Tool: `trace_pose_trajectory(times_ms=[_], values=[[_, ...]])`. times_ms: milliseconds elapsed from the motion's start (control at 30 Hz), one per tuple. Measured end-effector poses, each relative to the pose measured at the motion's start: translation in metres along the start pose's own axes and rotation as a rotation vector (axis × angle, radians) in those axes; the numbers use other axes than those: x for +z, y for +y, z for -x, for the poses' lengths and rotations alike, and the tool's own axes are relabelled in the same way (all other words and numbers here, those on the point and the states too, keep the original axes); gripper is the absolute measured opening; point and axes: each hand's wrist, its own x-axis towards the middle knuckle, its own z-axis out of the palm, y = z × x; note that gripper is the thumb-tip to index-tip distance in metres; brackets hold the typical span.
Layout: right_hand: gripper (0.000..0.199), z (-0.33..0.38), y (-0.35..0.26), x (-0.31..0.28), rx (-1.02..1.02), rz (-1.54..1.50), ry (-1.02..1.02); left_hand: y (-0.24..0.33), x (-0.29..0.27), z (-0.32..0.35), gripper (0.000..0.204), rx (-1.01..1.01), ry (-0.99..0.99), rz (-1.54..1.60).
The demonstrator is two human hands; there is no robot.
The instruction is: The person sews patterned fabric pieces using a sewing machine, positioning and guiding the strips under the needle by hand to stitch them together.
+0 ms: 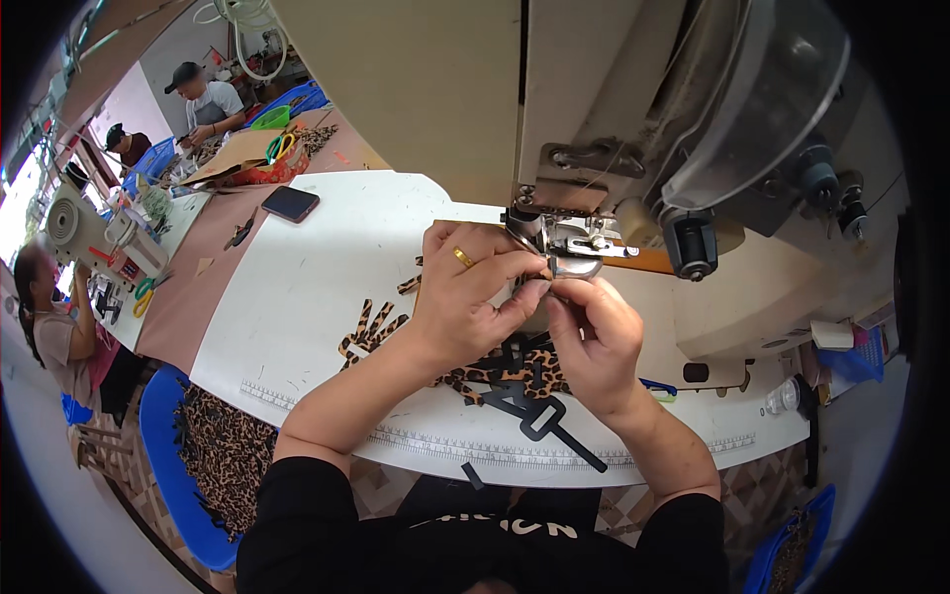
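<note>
Both hands meet just in front of the metal presser area (576, 247) of a sewing machine (435, 89). My left hand (460, 302), with a gold ring, pinches a small dark leopard-print strip (535, 280) between thumb and forefinger. The fingertips of my right hand (599, 342) close on the same piece from the right; most of it is hidden by the fingers. Below the hands, a pile of leopard-print straps (510, 374) lies on the white table (297, 257). A black strap with a rectangular buckle (544, 421) trails toward the near edge. More leopard-print strips (371, 327) lie left of my left wrist.
A phone (291, 203) lies at the table's far left. A blue tub (163, 436) heaped with leopard-print pieces (223, 450) stands at lower left. Another blue basket (792, 544) is at lower right. A blue-handled tool (658, 387) lies by my right forearm. Several people work beyond, at left.
</note>
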Motion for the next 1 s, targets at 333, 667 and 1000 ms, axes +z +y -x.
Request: trace_pose_trajectory(times_ms=[333,667,1000], values=[[0.034,0.001,-0.009,-0.014,0.297,-0.219,-0.064,0.002,0.011,-0.006,0.03,0.051,-0.043,0.008],[0.03,-0.013,-0.004,-0.038,0.631,-0.608,-0.109,0.005,0.017,-0.008,0.027,0.076,-0.02,-0.038],[0.035,-0.012,-0.008,-0.039,0.506,-0.41,-0.21,0.005,0.015,-0.011,0.027,0.119,-0.004,-0.065]])
